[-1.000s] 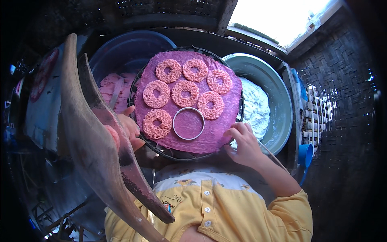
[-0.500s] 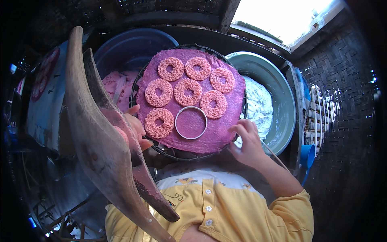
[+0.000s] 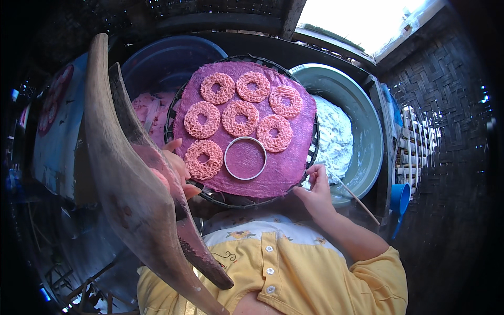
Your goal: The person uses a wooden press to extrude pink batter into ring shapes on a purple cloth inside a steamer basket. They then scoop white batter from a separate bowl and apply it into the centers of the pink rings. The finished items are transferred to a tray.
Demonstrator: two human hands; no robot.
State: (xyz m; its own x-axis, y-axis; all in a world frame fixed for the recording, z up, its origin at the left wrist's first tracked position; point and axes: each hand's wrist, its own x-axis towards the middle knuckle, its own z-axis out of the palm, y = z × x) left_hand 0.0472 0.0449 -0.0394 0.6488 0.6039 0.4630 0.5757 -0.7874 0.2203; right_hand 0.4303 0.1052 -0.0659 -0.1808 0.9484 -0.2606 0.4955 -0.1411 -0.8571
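A round woven tray (image 3: 181, 89) with a dark rim bears a magenta cloth (image 3: 296, 163). Several pink lacy rings of thin dough strands (image 3: 240, 118) lie on it, and a thin pale hoop (image 3: 226, 157) sits empty near its front edge. My right hand (image 3: 317, 194) is closed on the tray's rim at the front right. At the left rim, my left hand (image 3: 178, 167) grips the tray's edge, its fingertips and thumb showing; the rest is hidden behind a big forked wooden press (image 3: 142, 210), which has pink dough between its two arms.
Behind on the left stands a dark blue basin (image 3: 178, 52) with pink dough (image 3: 152, 113). A grey-green basin (image 3: 367, 142) of whitish dough (image 3: 333, 136) is on the right, with a thin stick (image 3: 359, 200) beside it. A blue dipper (image 3: 400, 198) hangs farther right.
My right hand has gone from loosely curled fingers over the rim to a closed hold on it. The tray with its rings and hoop has shifted slightly left.
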